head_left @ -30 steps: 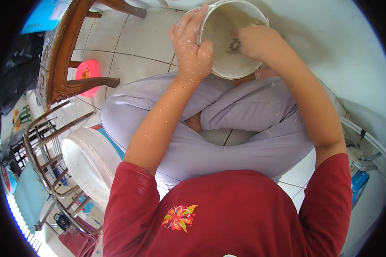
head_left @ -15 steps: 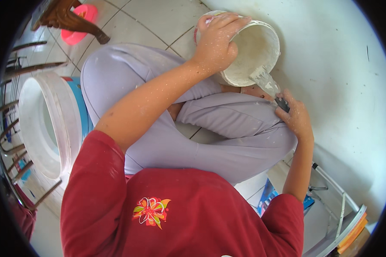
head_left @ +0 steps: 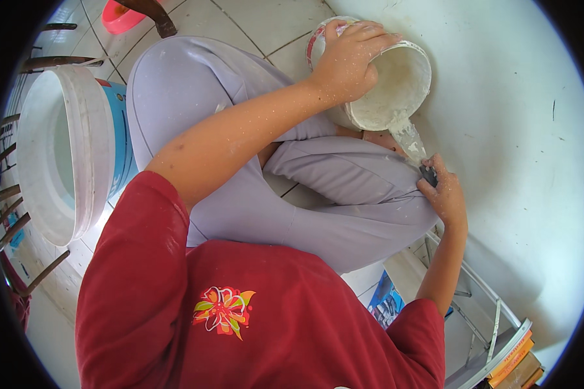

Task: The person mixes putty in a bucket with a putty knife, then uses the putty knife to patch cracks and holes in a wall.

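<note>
My left hand (head_left: pixel 349 61) grips the rim of a white bucket (head_left: pixel 422 78), which is tilted so its mouth faces me. Pale paste coats the bucket's inner wall. In my right hand (head_left: pixel 445 190) is the dark handle of a putty knife (head_left: pixel 408 141). Its paste-smeared blade rests at the bucket's lower rim. White specks dot both hands and my left forearm. The bucket sits beyond my folded legs, close to the wall.
A large white and blue bucket (head_left: pixel 87 155) stands at my left, beside wooden chair legs. A pink basin (head_left: pixel 122 17) lies at the far left on the tiled floor. The pale wall (head_left: pixel 519 162) rises at my right, with a metal-framed folding stand (head_left: pixel 499 311) near it.
The view has shifted a little. The bucket in my left hand and the putty knife in my right keep nearly the same places, with the blade still at the rim.
</note>
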A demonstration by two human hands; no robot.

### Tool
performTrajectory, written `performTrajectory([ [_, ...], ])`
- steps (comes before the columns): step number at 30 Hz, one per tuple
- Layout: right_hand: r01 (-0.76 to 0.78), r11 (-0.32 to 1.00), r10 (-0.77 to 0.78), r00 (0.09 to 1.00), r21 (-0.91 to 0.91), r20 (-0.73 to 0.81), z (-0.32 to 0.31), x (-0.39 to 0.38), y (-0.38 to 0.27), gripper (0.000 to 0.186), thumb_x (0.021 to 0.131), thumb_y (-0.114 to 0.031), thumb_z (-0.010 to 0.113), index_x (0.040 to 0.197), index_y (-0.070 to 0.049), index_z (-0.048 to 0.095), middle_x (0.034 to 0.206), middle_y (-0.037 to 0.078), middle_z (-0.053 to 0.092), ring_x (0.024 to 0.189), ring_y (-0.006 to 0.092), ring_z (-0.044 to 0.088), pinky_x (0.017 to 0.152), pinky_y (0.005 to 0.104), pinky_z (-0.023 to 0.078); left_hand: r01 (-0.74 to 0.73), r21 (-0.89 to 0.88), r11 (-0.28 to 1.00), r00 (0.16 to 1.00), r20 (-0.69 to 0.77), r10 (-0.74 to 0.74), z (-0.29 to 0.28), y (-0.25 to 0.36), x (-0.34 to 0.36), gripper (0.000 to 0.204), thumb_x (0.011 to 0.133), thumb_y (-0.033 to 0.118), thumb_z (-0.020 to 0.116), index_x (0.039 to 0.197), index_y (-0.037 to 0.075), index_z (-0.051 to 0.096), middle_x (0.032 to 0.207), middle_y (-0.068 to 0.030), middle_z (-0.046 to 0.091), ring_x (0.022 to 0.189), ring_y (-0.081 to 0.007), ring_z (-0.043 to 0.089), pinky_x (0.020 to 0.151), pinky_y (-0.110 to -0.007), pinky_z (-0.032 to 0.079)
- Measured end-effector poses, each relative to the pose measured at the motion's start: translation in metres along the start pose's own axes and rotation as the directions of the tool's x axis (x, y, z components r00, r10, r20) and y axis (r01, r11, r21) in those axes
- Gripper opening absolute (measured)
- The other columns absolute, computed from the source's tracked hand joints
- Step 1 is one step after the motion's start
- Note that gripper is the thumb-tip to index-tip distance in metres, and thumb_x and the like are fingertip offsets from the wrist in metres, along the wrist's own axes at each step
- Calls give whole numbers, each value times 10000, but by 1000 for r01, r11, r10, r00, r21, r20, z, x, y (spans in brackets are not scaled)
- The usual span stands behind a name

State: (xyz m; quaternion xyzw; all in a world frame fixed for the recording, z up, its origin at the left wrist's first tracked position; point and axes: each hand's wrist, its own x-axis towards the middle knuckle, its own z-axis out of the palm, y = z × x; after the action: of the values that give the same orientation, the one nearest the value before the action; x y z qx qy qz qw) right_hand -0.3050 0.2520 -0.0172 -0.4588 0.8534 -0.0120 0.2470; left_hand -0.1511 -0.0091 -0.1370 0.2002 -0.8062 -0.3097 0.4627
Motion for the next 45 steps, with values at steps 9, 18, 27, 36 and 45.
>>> performTrajectory([
  [9,-24,972,81,969,234,-234,-2,-26,9,478,885,-67,691,1347,-156,609,842,135,697,753,332,671,754,371,523,15,0,1000,1000,12,-15,-3,1,0,678,683,-12,481,1313,155,669,1281,-91,669,1279,-263,556,1116,-482,271],
  [18,319,836,-435,881,-447,-185,22,65,42,638,892,-82,694,1475,-308,561,1015,106,587,886,289,581,797,421,493,14,-5,1000,999,29,-14,-10,-11,3,674,679,26,467,1308,150,676,1296,-105,666,1284,-258,558,1121,-472,265],
  [27,412,805,-516,841,-427,-162,34,70,86,647,890,-131,702,1490,-312,542,911,77,545,858,299,551,832,442,476,-7,-48,999,999,37,9,-7,-5,2,698,669,31,468,1324,154,674,1298,-117,662,1290,-270,554,1123,-470,266],
  [36,214,961,-263,908,-176,-327,-24,2,59,561,907,-51,698,1436,-211,600,1044,83,658,990,281,631,904,381,511,20,-73,997,998,68,-15,-5,0,2,703,669,29,478,1337,151,658,1302,-111,650,1283,-276,551,1123,-487,267],
  [45,252,918,-327,917,-306,-229,-28,39,-39,329,992,-166,639,1317,-122,672,988,181,716,818,387,666,742,443,531,4,-58,998,1000,21,-3,1,2,-2,673,694,9,513,1341,145,644,1297,-109,647,1262,-286,560,1102,-504,286],
])
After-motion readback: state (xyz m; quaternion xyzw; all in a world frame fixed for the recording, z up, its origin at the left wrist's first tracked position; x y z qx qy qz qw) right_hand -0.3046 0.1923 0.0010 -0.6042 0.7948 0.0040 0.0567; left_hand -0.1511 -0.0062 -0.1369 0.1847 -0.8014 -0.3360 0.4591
